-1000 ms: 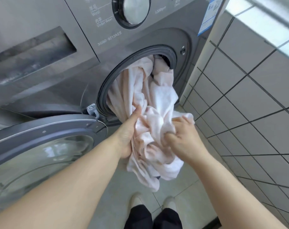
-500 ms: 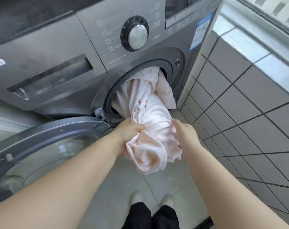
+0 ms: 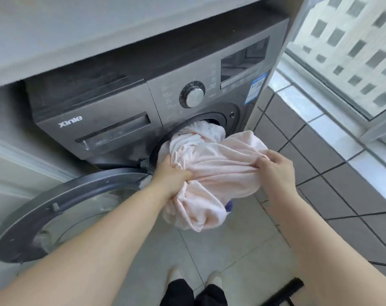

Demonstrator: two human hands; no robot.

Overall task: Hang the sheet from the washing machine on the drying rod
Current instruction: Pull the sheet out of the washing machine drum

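Sheet (image 3: 211, 160) pulled further out, hands (image 3: 227, 171) gripping

Bright daylight from window (image 3: 351, 51) at right, wide-angle bending at edges, slight motion blur, soft shadows.

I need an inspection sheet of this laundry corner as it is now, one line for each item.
Surface: pale tiled floor, bare where visible.
Job's things: pink sheet partly out of the washing machine drum opening, part still inside; door swung open to the left. Drying rod not in view.
Clutter: dark object at the bottom edge, unclear what.
Hands: left hand and right hand both grip the sheet.
Cables: nothing seen.
Surroundings: grey tiled wall, window to the right.
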